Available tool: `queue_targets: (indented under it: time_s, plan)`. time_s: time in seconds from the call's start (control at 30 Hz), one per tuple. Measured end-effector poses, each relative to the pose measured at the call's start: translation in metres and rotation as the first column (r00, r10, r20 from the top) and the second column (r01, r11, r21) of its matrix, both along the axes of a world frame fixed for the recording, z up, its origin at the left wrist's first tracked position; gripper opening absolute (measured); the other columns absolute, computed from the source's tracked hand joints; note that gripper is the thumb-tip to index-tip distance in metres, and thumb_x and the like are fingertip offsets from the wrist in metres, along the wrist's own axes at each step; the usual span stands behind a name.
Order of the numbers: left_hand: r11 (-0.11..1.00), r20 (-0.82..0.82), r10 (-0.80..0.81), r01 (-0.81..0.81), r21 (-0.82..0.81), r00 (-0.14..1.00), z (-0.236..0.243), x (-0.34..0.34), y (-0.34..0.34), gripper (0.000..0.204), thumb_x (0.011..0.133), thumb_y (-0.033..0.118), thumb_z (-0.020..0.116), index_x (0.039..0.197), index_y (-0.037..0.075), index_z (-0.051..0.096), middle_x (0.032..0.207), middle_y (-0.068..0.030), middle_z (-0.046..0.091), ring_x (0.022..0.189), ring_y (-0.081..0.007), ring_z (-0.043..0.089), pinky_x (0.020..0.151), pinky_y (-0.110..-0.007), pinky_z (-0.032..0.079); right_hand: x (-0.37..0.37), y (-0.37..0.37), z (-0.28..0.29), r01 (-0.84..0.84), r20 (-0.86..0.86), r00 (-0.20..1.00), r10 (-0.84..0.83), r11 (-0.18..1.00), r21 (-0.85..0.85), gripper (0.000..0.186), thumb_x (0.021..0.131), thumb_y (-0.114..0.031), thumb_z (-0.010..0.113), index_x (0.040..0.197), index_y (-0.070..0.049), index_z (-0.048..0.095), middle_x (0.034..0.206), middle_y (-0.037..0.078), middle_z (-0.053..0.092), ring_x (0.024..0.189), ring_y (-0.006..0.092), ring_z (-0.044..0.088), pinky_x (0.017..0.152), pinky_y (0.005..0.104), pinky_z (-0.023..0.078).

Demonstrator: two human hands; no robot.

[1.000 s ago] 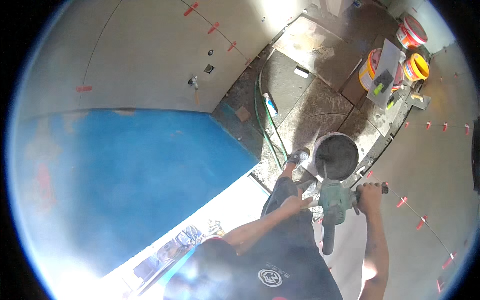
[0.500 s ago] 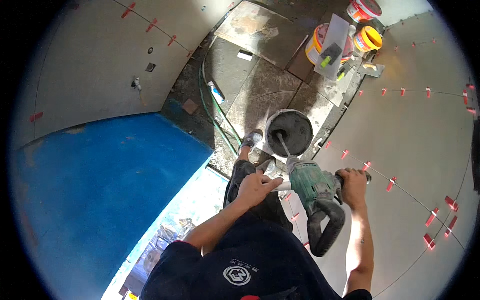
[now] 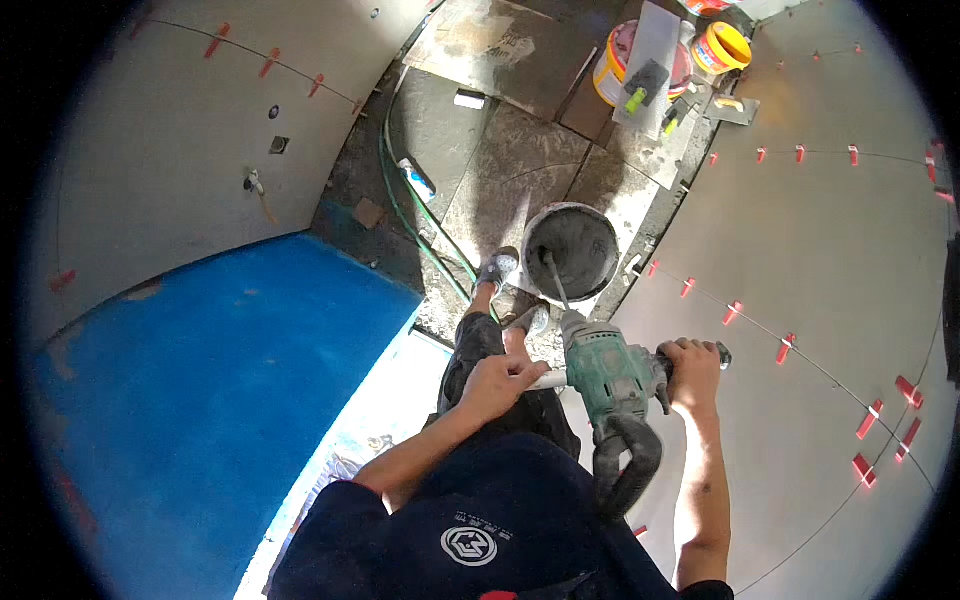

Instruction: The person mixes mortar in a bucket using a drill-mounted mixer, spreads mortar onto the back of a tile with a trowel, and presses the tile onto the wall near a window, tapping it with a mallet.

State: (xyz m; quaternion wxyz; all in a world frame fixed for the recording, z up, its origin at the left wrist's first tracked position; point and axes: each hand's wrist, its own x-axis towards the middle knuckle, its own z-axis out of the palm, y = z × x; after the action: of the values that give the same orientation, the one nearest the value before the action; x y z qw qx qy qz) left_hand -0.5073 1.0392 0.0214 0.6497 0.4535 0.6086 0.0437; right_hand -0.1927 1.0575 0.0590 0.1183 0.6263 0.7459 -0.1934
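A dusty green power mixer (image 3: 606,370) is held in front of my body, its metal paddle shaft (image 3: 558,280) reaching down into a round bucket (image 3: 610,220) of grey, wet mix. My left hand (image 3: 495,385) is closed around the white side handle (image 3: 550,380). My right hand (image 3: 690,375) grips the dark handle on the other side. A black rear loop handle (image 3: 625,460) points back toward my dark shirt (image 3: 450,490). My shoes (image 3: 498,268) stand beside the bucket, on its left.
Grey tiled walls (image 3: 790,220) with red clips rise on both sides. Green hoses (image 3: 430,255), a white-blue tube (image 3: 417,178), yellow buckets (image 3: 720,48), a long flat board (image 3: 652,30) and trowels (image 3: 731,108) lie on the dusty floor. A blue coated surface (image 3: 220,370) fills the lower left.
The view has shifted, so the floor objects sit higher and further left. The mixer and both hands have moved slightly left in view, with both still gripping.
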Motion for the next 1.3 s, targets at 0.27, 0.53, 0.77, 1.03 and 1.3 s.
queue_targets:
  time_s: [0.27,0.53,0.77,1.03,1.3]
  plan:
    - [0.993,0.07,0.067,-0.06,-0.102,0.995,-0.007,0.007,-0.037,0.052,0.095,0.046,0.052,0.068,0.002,0.05,0.059,-0.0043,0.045,0.054,-0.0116,0.043,0.052,-0.032,0.037,-0.006,0.042,0.009,-0.205,0.021,0.978,0.207,0.977,-0.059,0.023,0.058,-0.021,0.073,0.078,-0.016,0.063,0.076,0.004,0.06,0.08,0.024,0.06,0.076,0.0385,0.041]
    - [0.95,0.1,0.245,-0.219,-0.221,0.964,-0.021,0.012,-0.057,0.055,0.094,0.051,0.05,0.067,0.004,0.05,0.057,-0.0035,0.046,0.051,-0.012,0.046,0.051,-0.031,0.037,-0.028,0.075,0.0,-0.351,0.067,0.931,0.36,0.929,-0.119,0.019,0.058,-0.013,0.069,0.076,-0.016,0.064,0.075,0.003,0.059,0.081,0.0234,0.06,0.079,0.0381,0.041]
    - [0.939,0.125,0.284,-0.25,-0.236,0.951,-0.007,0.002,-0.057,0.058,0.093,0.052,0.051,0.07,-0.001,0.053,0.057,-0.0068,0.049,0.053,-0.016,0.051,0.053,-0.033,0.04,-0.04,0.087,0.023,-0.349,0.085,0.929,0.359,0.93,-0.113,0.021,0.056,-0.013,0.07,0.076,-0.017,0.064,0.075,0.003,0.06,0.081,0.0232,0.06,0.08,0.0363,0.041]
    - [0.983,0.144,0.179,-0.173,-0.055,0.973,0.001,-0.009,-0.033,0.056,0.093,0.05,0.052,0.073,-0.002,0.054,0.061,-0.0132,0.05,0.058,-0.0234,0.054,0.058,-0.038,0.042,-0.034,0.084,0.036,-0.293,0.089,0.95,0.301,0.952,-0.094,0.014,0.066,-0.015,0.064,0.08,-0.016,0.066,0.08,0.005,0.063,0.083,0.0271,0.06,0.08,0.0386,0.041]
    - [0.995,0.116,0.046,-0.056,0.088,0.992,-0.009,-0.012,-0.007,0.05,0.086,0.049,0.061,0.078,0.0,0.063,0.089,-0.0252,0.049,0.073,-0.038,0.06,0.069,-0.043,0.047,-0.003,0.009,0.016,-0.006,-0.034,0.999,0.006,1.0,0.009,0.016,0.068,-0.018,0.064,0.084,-0.017,0.067,0.081,0.004,0.064,0.082,0.0269,0.06,0.078,0.0403,0.039]
